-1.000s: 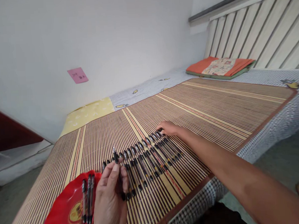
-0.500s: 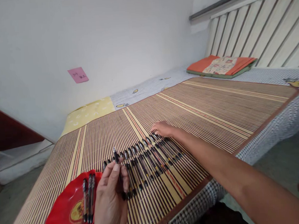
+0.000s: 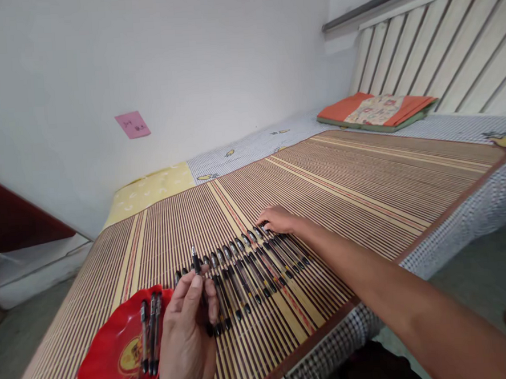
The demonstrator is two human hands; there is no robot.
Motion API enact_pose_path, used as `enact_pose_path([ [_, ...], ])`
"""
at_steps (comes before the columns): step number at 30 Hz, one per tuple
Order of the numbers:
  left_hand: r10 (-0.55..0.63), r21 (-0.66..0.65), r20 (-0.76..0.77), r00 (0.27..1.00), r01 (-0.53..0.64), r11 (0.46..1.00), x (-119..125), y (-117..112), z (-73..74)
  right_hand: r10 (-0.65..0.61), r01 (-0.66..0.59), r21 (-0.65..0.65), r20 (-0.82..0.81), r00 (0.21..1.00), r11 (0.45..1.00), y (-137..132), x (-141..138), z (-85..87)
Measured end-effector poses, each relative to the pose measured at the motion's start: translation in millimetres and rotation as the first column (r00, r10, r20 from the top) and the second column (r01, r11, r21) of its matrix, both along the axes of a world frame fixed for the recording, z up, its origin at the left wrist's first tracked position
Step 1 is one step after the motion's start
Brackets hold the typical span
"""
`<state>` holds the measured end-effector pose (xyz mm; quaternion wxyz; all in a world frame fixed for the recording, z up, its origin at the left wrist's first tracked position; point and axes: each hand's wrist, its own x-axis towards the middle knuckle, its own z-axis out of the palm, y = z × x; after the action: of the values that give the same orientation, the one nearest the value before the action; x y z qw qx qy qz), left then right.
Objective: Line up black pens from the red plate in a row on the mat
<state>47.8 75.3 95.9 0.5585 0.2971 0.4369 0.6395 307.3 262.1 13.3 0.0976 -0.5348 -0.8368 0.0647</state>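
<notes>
A row of several black pens [image 3: 249, 270] lies side by side on a striped bamboo mat [image 3: 355, 183]. My left hand [image 3: 187, 336] is closed around one black pen [image 3: 196, 264], held upright at the near left end of the row. My right hand [image 3: 277, 219] reaches out to the far end of the row, fingers curled down on the tops of the last pens there. A red plate [image 3: 105, 364] with three more pens [image 3: 148, 333] on it sits just left of my left hand.
The mat covers a bed with a checked sheet [image 3: 254, 146]. An orange pillow [image 3: 374, 112] lies at the far right by the slatted headboard [image 3: 437, 52]. A pink note [image 3: 132, 125] is stuck on the white wall. Bare floor [image 3: 476, 267] lies to the right.
My right hand has slid a little to the left along the far end of the pen row. My left hand still holds its pen in the same place.
</notes>
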Motion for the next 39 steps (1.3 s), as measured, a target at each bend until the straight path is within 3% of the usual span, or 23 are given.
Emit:
enact_pose_path([
  [11,0.001,-0.012,0.005,1.000,-0.001,1.000,-1,-1,-1.0,-0.021,0.021,-0.017,0.008,1.000,1.000,-5,-2,7.0],
  [19,0.017,0.011,-0.003,1.000,-0.017,1.000,0,0,0.9,0.050,-0.050,-0.007,0.030,0.998,0.999,-6,-24,17.7],
  [30,0.018,0.031,0.010,1.000,-0.018,0.999,-3,0,0.0,0.043,-0.041,-0.032,0.056,0.998,0.999,-5,-26,9.2],
  [39,0.033,0.021,0.013,0.999,-0.034,0.999,-6,0,2.8,0.002,-0.003,-0.021,-0.061,0.998,1.000,-12,-24,15.0],
])
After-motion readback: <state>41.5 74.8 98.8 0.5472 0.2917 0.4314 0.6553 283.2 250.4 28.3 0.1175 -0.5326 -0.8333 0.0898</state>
